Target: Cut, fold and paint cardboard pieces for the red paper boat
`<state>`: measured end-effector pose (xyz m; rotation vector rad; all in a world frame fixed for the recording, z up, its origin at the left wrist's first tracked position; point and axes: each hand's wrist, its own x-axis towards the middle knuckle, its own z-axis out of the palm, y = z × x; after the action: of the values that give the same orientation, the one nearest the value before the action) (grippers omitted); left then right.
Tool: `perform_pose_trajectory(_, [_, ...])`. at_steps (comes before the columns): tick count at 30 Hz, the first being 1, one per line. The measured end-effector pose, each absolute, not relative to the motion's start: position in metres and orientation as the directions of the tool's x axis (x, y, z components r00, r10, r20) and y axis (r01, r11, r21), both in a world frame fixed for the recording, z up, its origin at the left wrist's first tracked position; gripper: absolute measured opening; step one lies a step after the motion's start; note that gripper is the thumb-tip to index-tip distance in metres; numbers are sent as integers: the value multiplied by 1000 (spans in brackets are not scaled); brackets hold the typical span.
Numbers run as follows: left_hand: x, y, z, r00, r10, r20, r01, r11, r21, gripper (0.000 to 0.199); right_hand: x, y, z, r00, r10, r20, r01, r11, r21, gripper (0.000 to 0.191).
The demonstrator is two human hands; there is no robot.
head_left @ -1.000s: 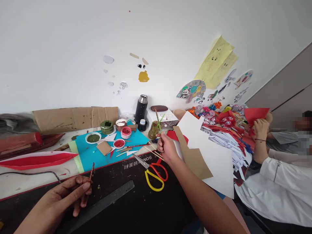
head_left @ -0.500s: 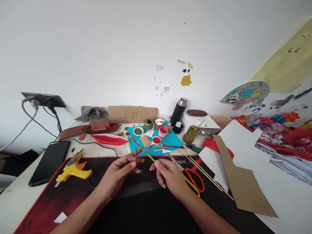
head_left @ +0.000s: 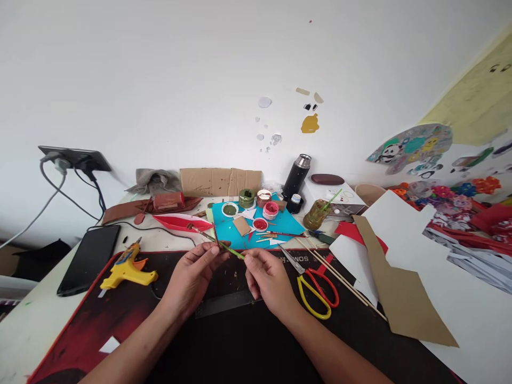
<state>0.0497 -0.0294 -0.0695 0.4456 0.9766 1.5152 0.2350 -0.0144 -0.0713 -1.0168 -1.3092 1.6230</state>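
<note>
Over the dark mat, my left hand (head_left: 196, 272) pinches a small thin brown stick (head_left: 216, 234) that stands nearly upright between thumb and fingers. My right hand (head_left: 266, 274) grips the green handle of a paintbrush (head_left: 234, 252), whose bristles point up and left, past the stick. The brush crosses close to the stick; whether they touch I cannot tell. Beyond the hands, a blue sheet (head_left: 228, 237) carries a green paint jar (head_left: 246, 199), a brown paint jar (head_left: 264, 198), a red paint jar (head_left: 271, 210) and lids with paint in them.
A yellow glue gun (head_left: 130, 266) lies left, beside a black phone (head_left: 90, 258). Scissors (head_left: 318, 290), thin wooden sticks (head_left: 344, 285) and cut cardboard (head_left: 404, 298) lie right. A jar of murky water (head_left: 314, 216), a black flask (head_left: 296, 176) and a red paper boat (head_left: 182, 223) stand behind.
The brush has tilted flatter, its bristles swinging down and left, and my right hand has come a little nearer to the left. The whole view has shifted slightly.
</note>
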Motion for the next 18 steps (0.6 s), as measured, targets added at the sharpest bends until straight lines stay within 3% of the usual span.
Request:
perform_pose_trajectory(14, [52, -33, -73, -135, 955, -262, -615, 127, 778, 44, 215, -19, -83, -410, 898, 158, -144, 108, -984, 32])
perform_pose_trajectory(18, [52, -34, -73, -156, 960, -231, -583, 99, 807, 43, 222, -12, -78, -320, 937, 137, -193, 77, -978, 38])
